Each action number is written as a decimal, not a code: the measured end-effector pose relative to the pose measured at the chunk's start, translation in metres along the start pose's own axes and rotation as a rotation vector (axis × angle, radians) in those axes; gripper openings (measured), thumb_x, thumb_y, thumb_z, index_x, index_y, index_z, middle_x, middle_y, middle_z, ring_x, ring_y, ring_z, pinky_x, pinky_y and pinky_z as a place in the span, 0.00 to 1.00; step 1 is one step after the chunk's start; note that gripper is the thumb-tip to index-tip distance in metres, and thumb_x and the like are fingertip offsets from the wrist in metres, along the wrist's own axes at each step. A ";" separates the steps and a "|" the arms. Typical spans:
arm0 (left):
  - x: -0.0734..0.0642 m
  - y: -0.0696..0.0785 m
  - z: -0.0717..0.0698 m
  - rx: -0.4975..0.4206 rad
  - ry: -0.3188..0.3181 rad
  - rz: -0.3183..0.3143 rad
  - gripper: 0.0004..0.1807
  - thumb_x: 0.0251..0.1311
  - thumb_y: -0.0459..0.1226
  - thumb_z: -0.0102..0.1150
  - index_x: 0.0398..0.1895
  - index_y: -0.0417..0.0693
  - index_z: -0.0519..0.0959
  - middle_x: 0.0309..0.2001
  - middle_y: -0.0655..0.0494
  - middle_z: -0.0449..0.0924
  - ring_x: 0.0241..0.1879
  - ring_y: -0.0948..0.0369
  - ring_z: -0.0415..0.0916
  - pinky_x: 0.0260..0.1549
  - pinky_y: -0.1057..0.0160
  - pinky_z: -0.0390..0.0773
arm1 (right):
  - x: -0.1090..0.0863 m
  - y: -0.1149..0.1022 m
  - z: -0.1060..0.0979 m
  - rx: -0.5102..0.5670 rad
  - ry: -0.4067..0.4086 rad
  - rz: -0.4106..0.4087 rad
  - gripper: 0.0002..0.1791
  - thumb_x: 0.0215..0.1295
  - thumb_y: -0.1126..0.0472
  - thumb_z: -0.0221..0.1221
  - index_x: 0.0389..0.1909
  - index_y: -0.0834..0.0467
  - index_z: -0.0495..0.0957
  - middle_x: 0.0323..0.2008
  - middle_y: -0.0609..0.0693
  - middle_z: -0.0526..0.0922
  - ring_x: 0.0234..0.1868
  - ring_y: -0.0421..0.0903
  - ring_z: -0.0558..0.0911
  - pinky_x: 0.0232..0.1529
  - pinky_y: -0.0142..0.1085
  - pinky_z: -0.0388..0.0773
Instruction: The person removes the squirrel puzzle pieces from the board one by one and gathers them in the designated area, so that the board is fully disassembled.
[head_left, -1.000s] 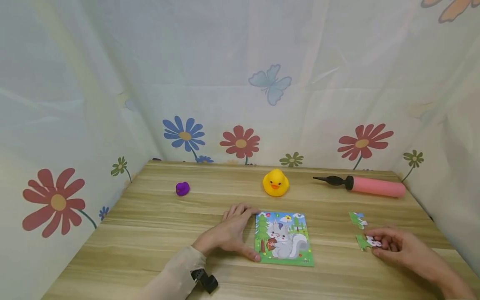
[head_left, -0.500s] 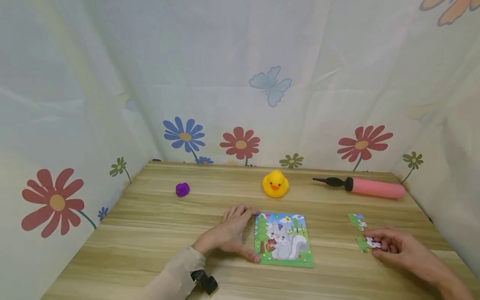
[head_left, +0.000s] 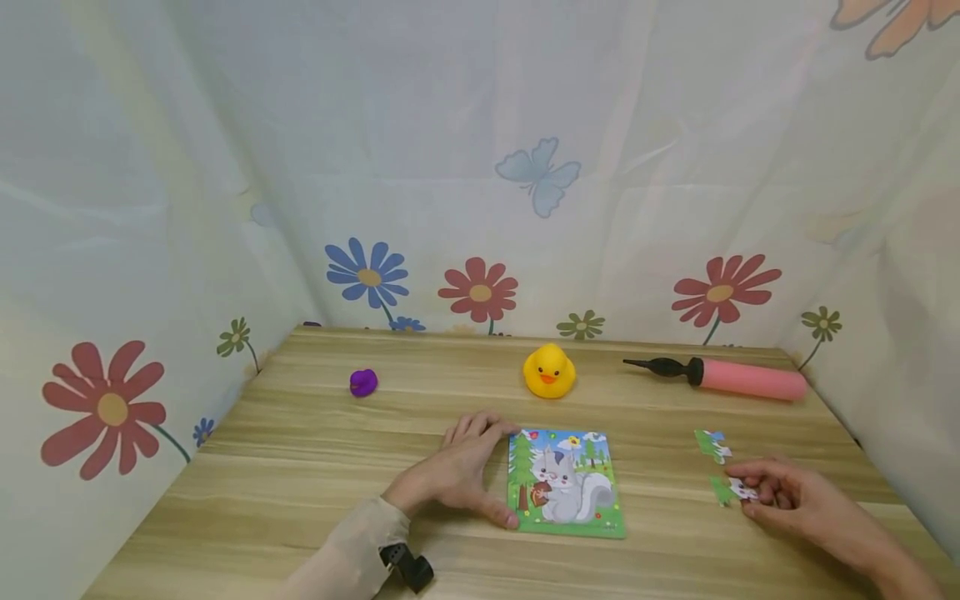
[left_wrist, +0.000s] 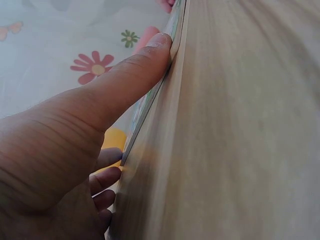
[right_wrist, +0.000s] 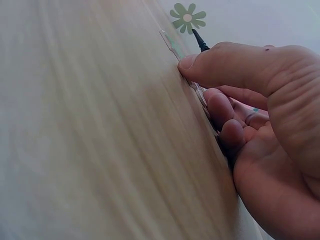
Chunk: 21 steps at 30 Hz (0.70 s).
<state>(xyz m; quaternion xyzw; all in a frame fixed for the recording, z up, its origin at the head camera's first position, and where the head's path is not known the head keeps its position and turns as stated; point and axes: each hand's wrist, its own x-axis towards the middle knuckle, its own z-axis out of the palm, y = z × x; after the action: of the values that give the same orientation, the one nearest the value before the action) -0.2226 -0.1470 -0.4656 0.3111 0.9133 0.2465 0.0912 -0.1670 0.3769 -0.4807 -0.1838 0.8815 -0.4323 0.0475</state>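
A square picture puzzle [head_left: 566, 483] with a grey squirrel lies flat on the wooden table in the head view. My left hand [head_left: 461, 471] rests along its left side, thumb at the near corner and index finger at the far corner. In the left wrist view the thumb [left_wrist: 135, 75] is straight against the puzzle's edge. To the right, my right hand [head_left: 791, 496] pinches a green and white puzzle piece [head_left: 723, 492] low over the table, covering part of it. The right thumb [right_wrist: 215, 62] touches its edge. Another loose piece [head_left: 712, 446] lies just beyond that hand.
A yellow rubber duck [head_left: 550, 372] stands behind the puzzle. A small purple duck [head_left: 363, 382] is at the back left, and a pink hand pump [head_left: 750, 379] with a black nozzle lies at the back right. Flowered cloth walls [head_left: 450, 167] border the table.
The head view has tilted up very slightly, so everything sits a little lower. Both hands, the puzzle and the pieces keep their places on the table.
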 end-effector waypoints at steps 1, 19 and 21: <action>0.000 0.000 0.000 0.000 -0.001 0.000 0.71 0.41 0.70 0.88 0.87 0.57 0.62 0.81 0.47 0.60 0.77 0.47 0.56 0.77 0.36 0.58 | 0.000 0.000 0.000 0.004 0.000 -0.005 0.20 0.77 0.66 0.69 0.66 0.65 0.83 0.40 0.47 0.79 0.37 0.45 0.76 0.30 0.37 0.73; -0.001 0.001 0.000 -0.008 -0.003 -0.002 0.71 0.41 0.69 0.88 0.87 0.56 0.62 0.81 0.47 0.60 0.77 0.46 0.57 0.77 0.33 0.58 | -0.001 -0.007 -0.001 -0.032 0.005 0.186 0.23 0.81 0.56 0.67 0.71 0.61 0.81 0.46 0.51 0.81 0.41 0.43 0.78 0.37 0.33 0.76; 0.000 0.001 -0.001 -0.008 -0.004 -0.003 0.71 0.41 0.69 0.88 0.87 0.57 0.62 0.81 0.47 0.60 0.77 0.45 0.57 0.77 0.33 0.58 | 0.000 -0.009 -0.002 -0.015 -0.001 0.245 0.27 0.82 0.52 0.67 0.73 0.61 0.79 0.48 0.52 0.81 0.42 0.43 0.78 0.39 0.32 0.77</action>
<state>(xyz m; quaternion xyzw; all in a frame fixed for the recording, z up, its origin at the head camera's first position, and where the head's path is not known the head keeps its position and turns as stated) -0.2218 -0.1466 -0.4644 0.3097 0.9127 0.2492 0.0945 -0.1648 0.3730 -0.4721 -0.0752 0.9007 -0.4163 0.0991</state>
